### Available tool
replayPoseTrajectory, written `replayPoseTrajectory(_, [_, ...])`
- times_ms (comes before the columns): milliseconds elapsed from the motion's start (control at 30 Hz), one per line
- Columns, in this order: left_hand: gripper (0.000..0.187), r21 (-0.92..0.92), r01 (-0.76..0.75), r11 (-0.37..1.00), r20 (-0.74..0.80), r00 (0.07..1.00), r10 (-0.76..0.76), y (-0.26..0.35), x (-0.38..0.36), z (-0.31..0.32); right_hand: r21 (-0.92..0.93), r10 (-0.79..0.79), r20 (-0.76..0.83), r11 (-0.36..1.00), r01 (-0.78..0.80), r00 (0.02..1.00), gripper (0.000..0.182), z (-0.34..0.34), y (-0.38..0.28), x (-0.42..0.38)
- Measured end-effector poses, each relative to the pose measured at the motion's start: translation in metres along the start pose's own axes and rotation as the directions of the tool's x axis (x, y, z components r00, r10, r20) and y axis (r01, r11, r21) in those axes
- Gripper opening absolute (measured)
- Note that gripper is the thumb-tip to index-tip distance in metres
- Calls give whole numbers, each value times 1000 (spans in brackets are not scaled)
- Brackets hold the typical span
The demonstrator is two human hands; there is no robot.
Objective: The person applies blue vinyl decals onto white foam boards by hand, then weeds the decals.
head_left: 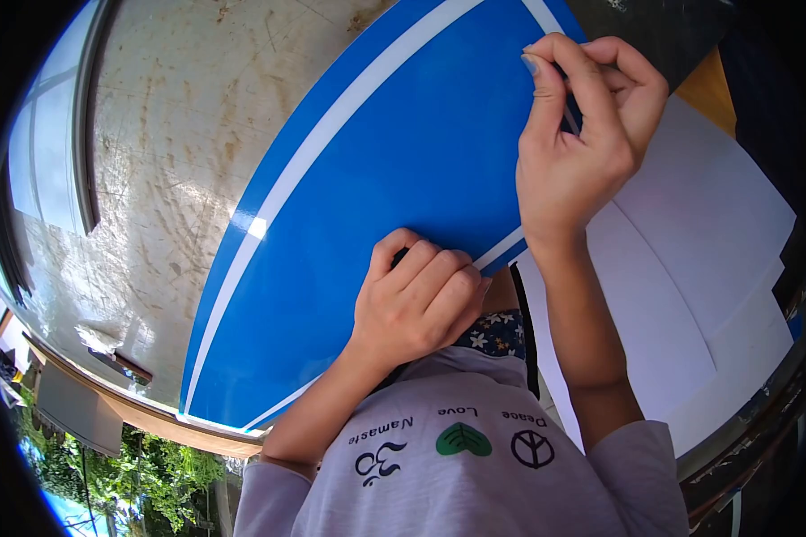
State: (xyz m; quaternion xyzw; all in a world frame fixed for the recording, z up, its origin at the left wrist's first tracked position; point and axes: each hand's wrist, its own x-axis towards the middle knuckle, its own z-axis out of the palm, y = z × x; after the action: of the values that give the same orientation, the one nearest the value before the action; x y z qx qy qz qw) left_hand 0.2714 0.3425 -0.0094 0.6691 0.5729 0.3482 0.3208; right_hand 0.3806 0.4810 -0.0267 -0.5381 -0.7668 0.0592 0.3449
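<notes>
A glossy blue panel (403, 143) with white border stripes and a curved outer edge spans the middle of the view. My left hand (416, 295) is closed, knuckles up, over the panel's near edge; anything inside its curled fingers is hidden. A small dark gap shows beneath its forefinger. Over the panel's upper right part, my right hand (591, 116) pinches thumb and forefinger together beside a white stripe (541, 15). Whatever is between those fingertips is too small to make out.
Beneath the panel lies a scuffed, stained grey tabletop (179, 152). Large white sheets (681, 242) are at the right, with a yellowish piece (709, 94) beyond them. A window-like pane (49, 152) is at far left, and green plants (143, 474) show past the table edge.
</notes>
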Motion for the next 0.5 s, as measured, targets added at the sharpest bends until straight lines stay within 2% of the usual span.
replayPoseTrajectory(167, [25, -5, 6, 1000, -5, 1000, -6, 0, -1, 1, -87, 55, 86, 995, -48, 995, 8, -7, -3, 0])
replayPoseTrajectory(233, [24, 7, -3, 1000, -8, 1000, 3, 0, -1, 0, 213, 248, 19, 945, -247, 969, 10, -8, 4, -2])
replayPoseTrajectory(300, [24, 9, -4, 1000, -9, 1000, 4, 0, 0, 0, 278, 255, 61, 924, -261, 965, 12, -14, 12, 4])
replayPoseTrajectory(400, [24, 9, 0, 1000, -3, 1000, 0, 0, -1, 0, 259, 49, 278, 958, -124, 959, 12, -24, 23, 15])
replayPoseTrajectory(500, [24, 17, -3, 1000, -3, 1000, 3, 0, -1, 0, 196, 94, 309, 968, -160, 946, 8, -21, 16, 29])
